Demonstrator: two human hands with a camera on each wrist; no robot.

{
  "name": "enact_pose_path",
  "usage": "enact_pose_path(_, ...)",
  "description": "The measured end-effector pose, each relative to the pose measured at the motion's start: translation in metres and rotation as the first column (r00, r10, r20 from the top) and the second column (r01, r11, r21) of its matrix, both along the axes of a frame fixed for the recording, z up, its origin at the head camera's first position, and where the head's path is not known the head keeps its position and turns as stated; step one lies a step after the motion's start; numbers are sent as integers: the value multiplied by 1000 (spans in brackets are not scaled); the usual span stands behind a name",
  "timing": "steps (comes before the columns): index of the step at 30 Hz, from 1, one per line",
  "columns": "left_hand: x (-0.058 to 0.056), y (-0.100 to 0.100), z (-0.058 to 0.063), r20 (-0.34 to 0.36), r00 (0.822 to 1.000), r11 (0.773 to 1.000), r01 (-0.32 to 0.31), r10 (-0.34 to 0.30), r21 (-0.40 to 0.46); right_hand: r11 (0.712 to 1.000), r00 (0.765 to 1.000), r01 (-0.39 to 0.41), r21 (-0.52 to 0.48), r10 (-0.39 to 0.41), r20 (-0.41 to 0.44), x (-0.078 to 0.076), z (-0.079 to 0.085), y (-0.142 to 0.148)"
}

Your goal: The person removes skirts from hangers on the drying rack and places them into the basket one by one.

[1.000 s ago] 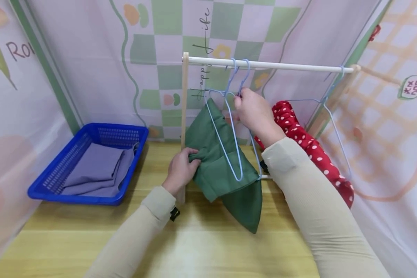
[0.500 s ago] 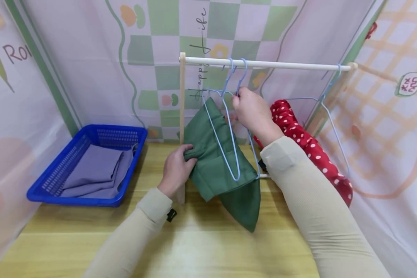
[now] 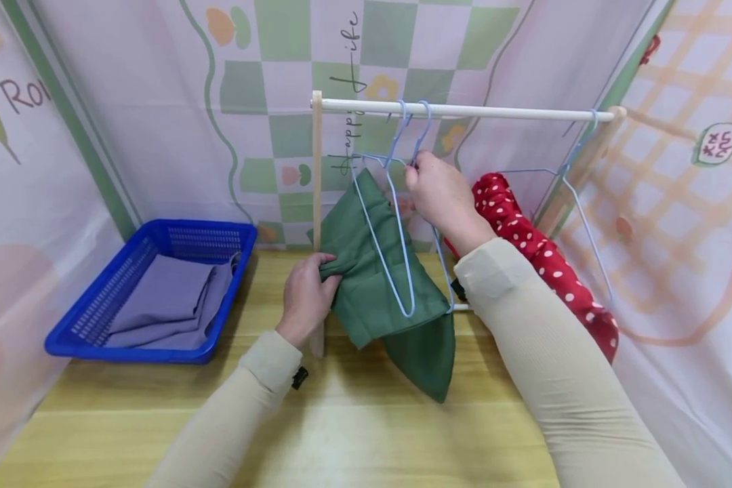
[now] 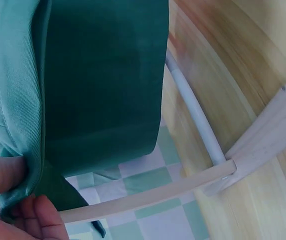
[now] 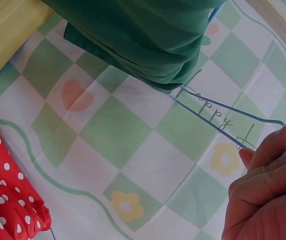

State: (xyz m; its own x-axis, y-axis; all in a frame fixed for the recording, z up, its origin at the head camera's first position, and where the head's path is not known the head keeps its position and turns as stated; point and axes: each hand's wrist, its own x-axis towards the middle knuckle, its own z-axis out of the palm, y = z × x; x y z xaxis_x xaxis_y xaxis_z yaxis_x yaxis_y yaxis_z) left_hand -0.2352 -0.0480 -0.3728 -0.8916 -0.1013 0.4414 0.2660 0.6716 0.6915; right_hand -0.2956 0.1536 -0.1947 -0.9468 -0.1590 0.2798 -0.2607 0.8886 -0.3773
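Note:
In the head view my left hand (image 3: 307,295) pinches the left edge of a folded green cloth (image 3: 372,271) between thumb and fingers. The left wrist view shows the thumb (image 4: 8,172) on a seam of that cloth. My right hand (image 3: 445,196) grips a blue wire hanger (image 3: 423,129) just below its hook, which sits on the white rail (image 3: 494,112). The cloth is draped through the wires, its lower corner hanging down. Another blue hanger (image 3: 406,257) hangs in front of the cloth. From the right wrist, the gripped hanger's wires (image 5: 213,125) run up to the cloth.
A blue basket (image 3: 55,342) holding folded grey-purple fabric (image 3: 158,291) stands at the left. Red polka-dot cloth (image 3: 543,261) hangs from a third hanger (image 3: 588,210) at the rail's right end. The rack's wooden post (image 3: 316,176) rises close beside the left hand.
My left hand has shifted slightly left with the pinched edge of the green cloth. The right hand keeps its grip on the hanger. The head view has shifted slightly.

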Motion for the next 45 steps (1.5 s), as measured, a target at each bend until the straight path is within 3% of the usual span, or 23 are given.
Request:
enact_pose_path(5, -1, -3, 0, -107, 994, 999, -29, 26, -27, 1000, 1000, -4, -2, 4, -9, 0, 0, 0)
enact_pose_path(11, -1, -5, 6, -143, 988, 998, -59, 63, 31, 1000, 999, -1, 6, 1, -33, -1, -1, 1)
enact_pose_path(18, 2, -16, 20, -204, 978, 999, -48, 46, -8, 1000, 999, -1, 7, 1, -43, -2, -3, 1)
enact_pose_path(31, 15, -30, 38, -211, 977, 1000, -2, -5, -29, 1000, 999, -9, -2, 9, -30, -2, -1, 0)
enact_pose_path(40, 28, -40, 45, -278, 960, 992, 8, -42, -123, 1000, 1000, -6, 26, 7, -28, -2, 0, 0)
enact_pose_path(45, 35, -44, 44, -264, 962, 985, 29, -74, -168, 1000, 1000, -6, 22, 6, -19, -3, 0, 1)
